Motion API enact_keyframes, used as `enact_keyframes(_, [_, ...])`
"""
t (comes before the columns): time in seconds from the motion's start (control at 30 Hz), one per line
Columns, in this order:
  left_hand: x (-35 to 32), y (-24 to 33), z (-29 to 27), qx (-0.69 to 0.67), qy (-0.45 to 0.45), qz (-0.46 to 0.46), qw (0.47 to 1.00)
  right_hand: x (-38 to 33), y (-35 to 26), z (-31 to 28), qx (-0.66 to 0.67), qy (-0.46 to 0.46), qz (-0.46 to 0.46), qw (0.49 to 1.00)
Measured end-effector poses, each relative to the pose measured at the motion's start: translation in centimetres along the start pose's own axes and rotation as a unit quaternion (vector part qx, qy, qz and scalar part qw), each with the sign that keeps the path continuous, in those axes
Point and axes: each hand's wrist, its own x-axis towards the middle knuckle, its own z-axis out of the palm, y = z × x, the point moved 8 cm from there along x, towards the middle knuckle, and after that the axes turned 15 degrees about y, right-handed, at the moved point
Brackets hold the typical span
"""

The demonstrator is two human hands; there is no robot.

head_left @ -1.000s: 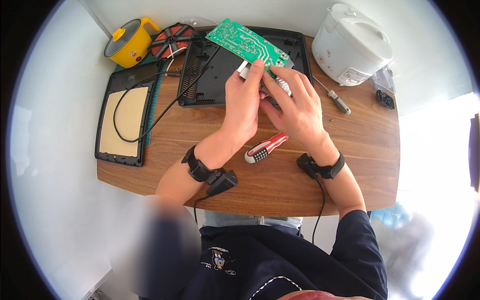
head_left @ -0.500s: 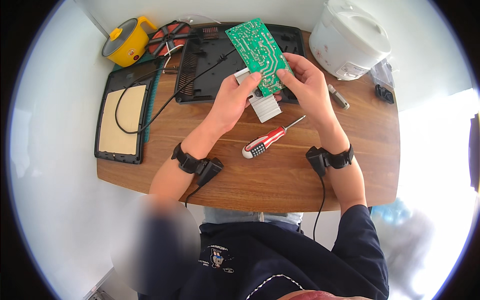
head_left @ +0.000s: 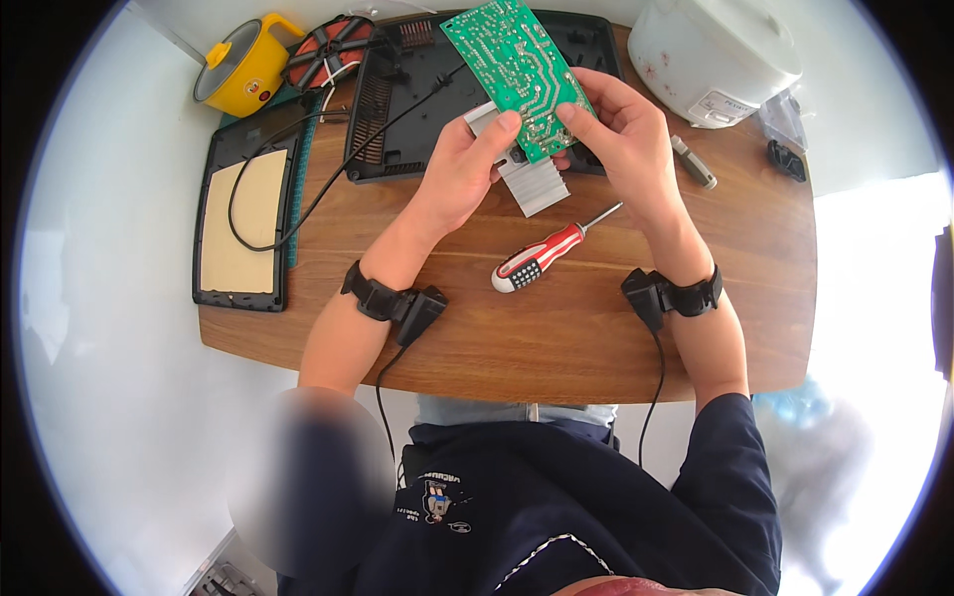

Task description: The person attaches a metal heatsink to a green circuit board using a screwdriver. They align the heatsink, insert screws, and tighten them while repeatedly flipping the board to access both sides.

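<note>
Both hands hold a green circuit board (head_left: 512, 65) tilted up above the table, solder side toward me. My left hand (head_left: 462, 169) grips its lower left edge by a silver finned heat sink (head_left: 532, 184) fixed under the board. My right hand (head_left: 621, 134) pinches the lower right edge. Behind the board lies a black opened appliance housing (head_left: 397, 109). A screwdriver with a red and white handle (head_left: 542, 258) rests on the wooden table (head_left: 556, 338) between my wrists.
A yellow pot (head_left: 238, 70) and a red-orange coil (head_left: 328, 50) sit at the back left. A black panel with a tan sheet (head_left: 243, 223) and a black cable (head_left: 298, 199) lie left. A white rice cooker (head_left: 715, 50) stands back right, small parts (head_left: 691, 161) beside it.
Both hands have lifted the green board off the black housing and tilted it toward me. The heat sink under it has come into view. The screwdriver stayed on the table.
</note>
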Motion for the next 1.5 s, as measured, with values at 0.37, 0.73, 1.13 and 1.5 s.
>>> enact_keyframes(0.37, [0.08, -0.02, 0.23, 0.008, -0.014, 0.031, 0.999, 0.05, 0.07, -0.14, 0.015, 0.009, -0.008, 1.000])
enact_keyframes(0.73, [0.08, 0.16, 0.20, 0.022, -0.006, 0.033, 0.999, -0.03, 0.45, -0.13, 0.035, 0.012, 0.027, 0.999])
enact_keyframes(1.13, [0.07, -0.14, 0.08, 0.013, -0.012, 0.028, 0.999, -0.09, 0.46, 0.04, 0.043, 0.005, 0.017, 0.999])
enact_keyframes(1.5, [0.17, -0.21, 0.23, -0.034, -0.013, 0.046, 0.998, -0.02, 0.43, -0.01, 0.018, 0.021, -0.028, 0.999])
